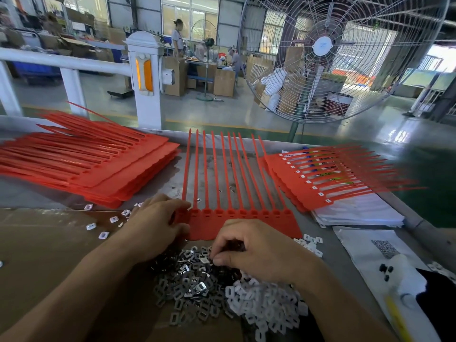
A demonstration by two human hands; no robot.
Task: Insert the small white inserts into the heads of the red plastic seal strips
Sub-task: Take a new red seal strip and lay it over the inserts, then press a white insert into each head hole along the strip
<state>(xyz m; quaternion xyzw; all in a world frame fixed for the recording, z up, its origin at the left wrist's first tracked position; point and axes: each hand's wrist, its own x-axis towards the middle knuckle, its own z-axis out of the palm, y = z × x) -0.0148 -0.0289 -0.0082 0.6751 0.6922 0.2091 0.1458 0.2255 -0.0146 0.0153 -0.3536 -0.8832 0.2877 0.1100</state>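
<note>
Tabletop (217,169): grey and scuffed, with brown cardboard (49,255) covering its near left part.
Left stack (103,164): red seal sheets piled flat at far left, tails pointing left.
Right stack (320,178): red sheets with white inserts already in their heads, lying on white bags (357,213).
Middle sheet (237,218): one joined row of red seal strips, tails pointing away, heads nearest the person.
Insert pile (222,292): white inserts heaped on the cardboard just below the sheet.
Left hand (158,223): rests on the sheet's left end, fingers curled over its edge.
Right hand (256,253): over the pile, fingers narrowed, pinching at inserts.
</note>
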